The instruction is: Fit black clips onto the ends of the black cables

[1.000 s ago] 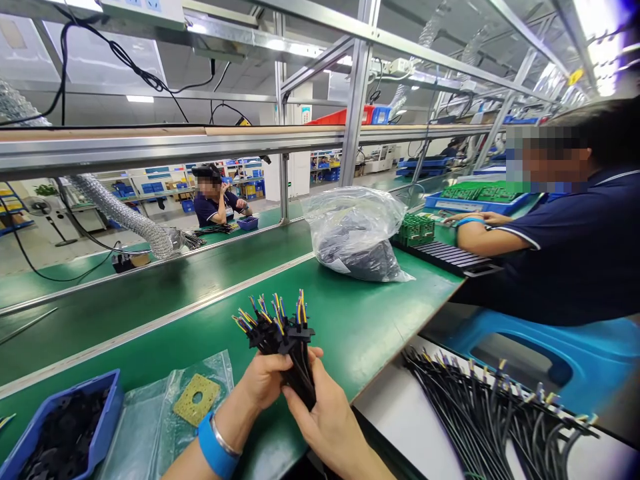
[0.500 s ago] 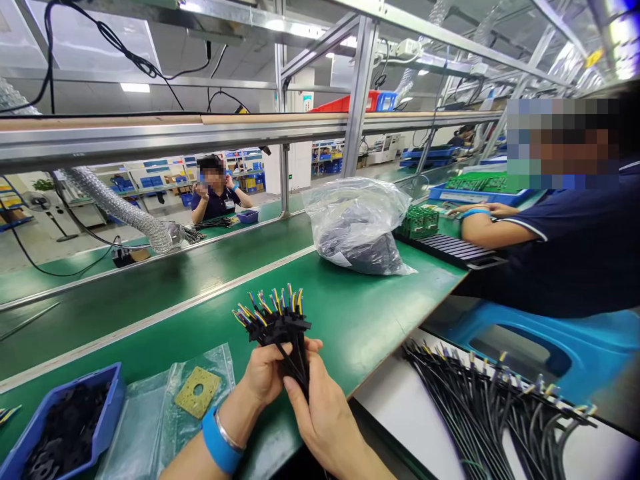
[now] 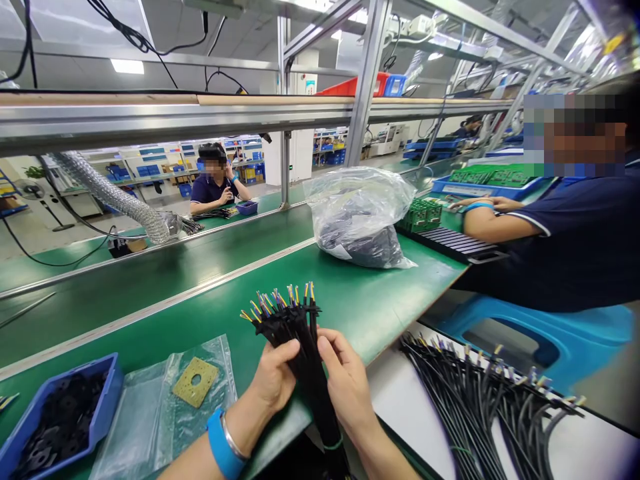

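A bundle of black cables [image 3: 300,340] stands upright between my hands, its blue and yellow wire tips fanning out at the top. My left hand [image 3: 273,380], with a blue wristband, grips the bundle from the left. On the other side my right hand [image 3: 347,387] closes around the same bundle. A green band circles the cables lower down, below my right hand. All this is over the near edge of the green bench [image 3: 370,300].
A blue bin of black parts [image 3: 60,420] and a clear bag holding a yellow square plate [image 3: 196,381] lie at left. Several more cables [image 3: 495,400] lie at right on a white surface. A filled plastic bag [image 3: 360,220] sits ahead. A co-worker [image 3: 565,233] sits at right.
The bundle has shifted slightly right and its tips have drawn closer together. My right hand has slid up along the cables, and the view has tilted down a little.
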The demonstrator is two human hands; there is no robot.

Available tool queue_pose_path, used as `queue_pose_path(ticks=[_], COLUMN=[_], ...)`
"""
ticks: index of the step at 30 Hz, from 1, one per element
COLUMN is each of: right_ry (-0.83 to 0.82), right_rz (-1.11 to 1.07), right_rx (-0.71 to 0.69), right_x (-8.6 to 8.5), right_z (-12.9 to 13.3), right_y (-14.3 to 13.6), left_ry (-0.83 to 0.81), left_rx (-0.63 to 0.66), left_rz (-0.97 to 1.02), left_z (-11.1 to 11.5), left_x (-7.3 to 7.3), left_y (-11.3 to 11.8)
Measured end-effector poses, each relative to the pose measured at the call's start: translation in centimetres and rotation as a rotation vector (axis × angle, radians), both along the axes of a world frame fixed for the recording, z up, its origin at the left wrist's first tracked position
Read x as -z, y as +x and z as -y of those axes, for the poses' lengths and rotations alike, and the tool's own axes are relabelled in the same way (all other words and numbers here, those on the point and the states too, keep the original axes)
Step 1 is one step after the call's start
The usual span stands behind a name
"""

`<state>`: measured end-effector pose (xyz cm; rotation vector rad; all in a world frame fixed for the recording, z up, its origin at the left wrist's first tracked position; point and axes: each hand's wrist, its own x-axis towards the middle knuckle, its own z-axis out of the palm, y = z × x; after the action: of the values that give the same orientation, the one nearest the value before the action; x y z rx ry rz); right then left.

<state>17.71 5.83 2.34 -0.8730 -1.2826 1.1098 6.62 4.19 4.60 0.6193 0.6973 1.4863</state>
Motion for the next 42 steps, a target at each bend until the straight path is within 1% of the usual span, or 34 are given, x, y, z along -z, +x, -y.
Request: queue_pose_path(ticks=[2, 5, 10, 14, 20, 29, 35, 42], right_ry=[-0.047, -0.068, -0.125, -0.051, 0.000, 0.030, -0.016, -0.018], right_rz=[-0.064, -0.137, -0.255, -0.201, -0.170, -0.213, -0.224, -0.193], right_rx=[-0.014, 0.004, 0.049, 0.138, 0.203, 0.238, 0.207, 0.222], right_x=[0.0, 0.4, 1.0, 1.2, 1.5, 1.5, 1.2, 1.0], right_z=[-0.7, -1.1, -1.1, -1.1, -1.1, -0.6, -0.5, -0.4], right_y=[0.1, 0.1, 0.0, -0.1, -0.1, -0.4, -0.5, -0.4], left_ry=[0.023, 0.054, 0.094, 0.122, 0.050, 0.030, 0.024, 0.026], left_rx=[-0.040, -0.075, -0.062, -0.074, -0.100, -0.103, -0.111, -0.134], left_rz=[-0.088, -0.192, -0.260, -0.292, -0.290, -0.282, -0.304, -0.332], left_z=[0.1, 0.1, 0.2, 0.4, 0.7, 0.8, 0.7, 0.5], left_x=[0.4, 1.0, 1.7, 1.8, 1.6, 1.8, 1.9, 2.1], left_y=[0.4, 0.9, 1.0, 0.9, 1.0, 1.0, 0.9, 0.8])
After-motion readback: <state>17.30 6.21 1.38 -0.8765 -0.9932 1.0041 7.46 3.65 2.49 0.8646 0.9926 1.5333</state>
